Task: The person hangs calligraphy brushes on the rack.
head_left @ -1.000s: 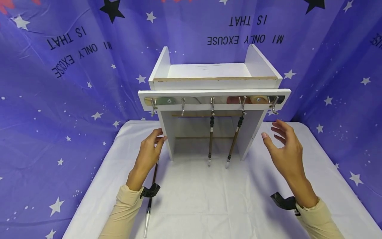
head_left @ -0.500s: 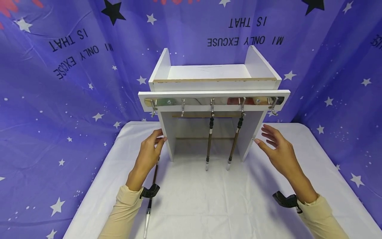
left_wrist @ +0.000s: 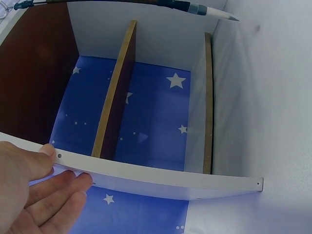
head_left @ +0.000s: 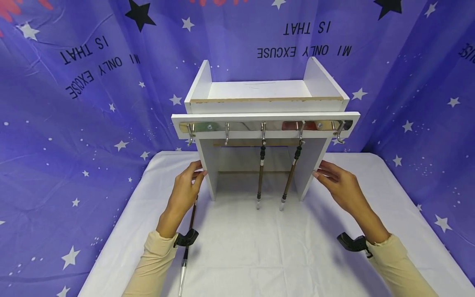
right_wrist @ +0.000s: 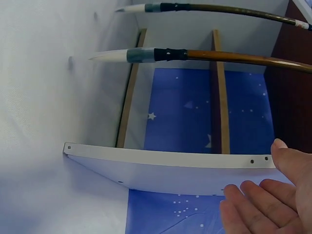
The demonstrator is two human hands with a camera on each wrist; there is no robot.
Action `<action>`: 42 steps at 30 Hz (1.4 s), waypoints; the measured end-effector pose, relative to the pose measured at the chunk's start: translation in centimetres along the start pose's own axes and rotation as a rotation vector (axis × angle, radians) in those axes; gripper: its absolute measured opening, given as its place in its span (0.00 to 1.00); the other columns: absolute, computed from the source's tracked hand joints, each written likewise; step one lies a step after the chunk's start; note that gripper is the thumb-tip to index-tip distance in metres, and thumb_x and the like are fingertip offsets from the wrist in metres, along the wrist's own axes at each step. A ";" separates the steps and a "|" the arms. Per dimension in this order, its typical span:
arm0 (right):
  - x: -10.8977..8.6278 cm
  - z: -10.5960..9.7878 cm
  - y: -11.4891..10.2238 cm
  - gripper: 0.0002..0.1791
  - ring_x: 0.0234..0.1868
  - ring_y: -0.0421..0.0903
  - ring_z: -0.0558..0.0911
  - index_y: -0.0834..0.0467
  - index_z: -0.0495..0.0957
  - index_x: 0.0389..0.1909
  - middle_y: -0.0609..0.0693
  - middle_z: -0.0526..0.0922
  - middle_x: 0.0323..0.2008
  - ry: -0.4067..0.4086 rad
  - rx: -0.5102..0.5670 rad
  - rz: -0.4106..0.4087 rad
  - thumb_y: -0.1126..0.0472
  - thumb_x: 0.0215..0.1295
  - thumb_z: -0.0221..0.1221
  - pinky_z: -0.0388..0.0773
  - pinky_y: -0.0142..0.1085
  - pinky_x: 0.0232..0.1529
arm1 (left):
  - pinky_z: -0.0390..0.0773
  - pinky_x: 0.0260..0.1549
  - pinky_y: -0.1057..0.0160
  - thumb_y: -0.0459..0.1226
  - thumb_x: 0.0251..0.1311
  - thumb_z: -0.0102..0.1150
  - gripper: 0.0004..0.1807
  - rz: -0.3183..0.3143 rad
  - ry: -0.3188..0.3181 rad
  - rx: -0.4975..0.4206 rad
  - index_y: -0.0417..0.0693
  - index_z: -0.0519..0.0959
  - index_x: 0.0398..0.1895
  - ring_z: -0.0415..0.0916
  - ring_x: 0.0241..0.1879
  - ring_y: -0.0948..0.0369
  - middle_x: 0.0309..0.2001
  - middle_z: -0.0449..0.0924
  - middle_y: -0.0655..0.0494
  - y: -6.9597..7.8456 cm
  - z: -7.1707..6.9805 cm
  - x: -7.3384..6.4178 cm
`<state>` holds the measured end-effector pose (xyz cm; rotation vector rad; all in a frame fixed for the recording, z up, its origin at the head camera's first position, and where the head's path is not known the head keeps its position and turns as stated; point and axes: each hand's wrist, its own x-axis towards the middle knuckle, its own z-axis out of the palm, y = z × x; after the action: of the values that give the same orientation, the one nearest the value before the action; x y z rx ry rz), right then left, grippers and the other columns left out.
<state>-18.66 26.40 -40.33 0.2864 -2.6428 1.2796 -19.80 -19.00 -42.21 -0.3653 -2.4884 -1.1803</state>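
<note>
A white rack (head_left: 267,106) stands on the cloth, with a row of metal hooks (head_left: 263,128) along its front board. Two writing brushes hang tip down: one brush (head_left: 261,177) from the middle hook, another brush (head_left: 290,177) from the hook to its right. At the left side panel (head_left: 208,169), my left hand (head_left: 184,185) has its thumb on the front edge and fairly straight fingers along the outer face. Mirroring it, my right hand (head_left: 343,187) touches the right side panel (head_left: 313,169) with thumb at the edge, fingers extended outside.
A third brush (head_left: 191,222) lies on the white tablecloth (head_left: 252,255), partly hidden beneath my left wrist. A purple star-printed curtain (head_left: 237,37) surrounds the back and sides. The rack has an upper shelf (head_left: 259,88) with raised sides.
My right hand has moved left to the rack's right side panel, its fingers coming closer together. The hanging brushes swing slightly. My left hand stays at the left panel.
</note>
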 end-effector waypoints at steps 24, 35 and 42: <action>0.9 0.9 1.2 0.27 0.62 0.64 0.83 0.66 0.78 0.68 0.65 0.84 0.60 0.020 -0.003 -0.027 0.50 0.80 0.59 0.71 0.09 0.48 | 0.87 0.55 0.44 0.37 0.78 0.58 0.16 -0.002 -0.001 -0.004 0.45 0.78 0.65 0.87 0.54 0.45 0.60 0.84 0.43 -0.1 0.0 0.0; 0.9 0.9 1.1 0.26 0.61 0.63 0.84 0.64 0.78 0.67 0.64 0.85 0.60 0.024 -0.013 -0.027 0.50 0.80 0.59 0.71 0.09 0.47 | 0.87 0.54 0.43 0.37 0.78 0.58 0.18 -0.009 0.000 -0.001 0.44 0.77 0.66 0.87 0.54 0.45 0.60 0.84 0.42 0.1 -0.1 0.0; 0.8 0.9 1.0 0.26 0.61 0.64 0.84 0.64 0.78 0.68 0.65 0.85 0.60 0.024 0.001 -0.028 0.51 0.80 0.59 0.72 0.09 0.47 | 0.81 0.63 0.46 0.39 0.77 0.60 0.21 -0.022 -0.008 0.048 0.40 0.77 0.67 0.82 0.61 0.44 0.60 0.84 0.41 0.4 -0.2 -0.2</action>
<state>-19.73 26.24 -41.48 0.3051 -2.6087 1.2672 -19.38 -18.93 -41.89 -0.3311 -2.5284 -1.1276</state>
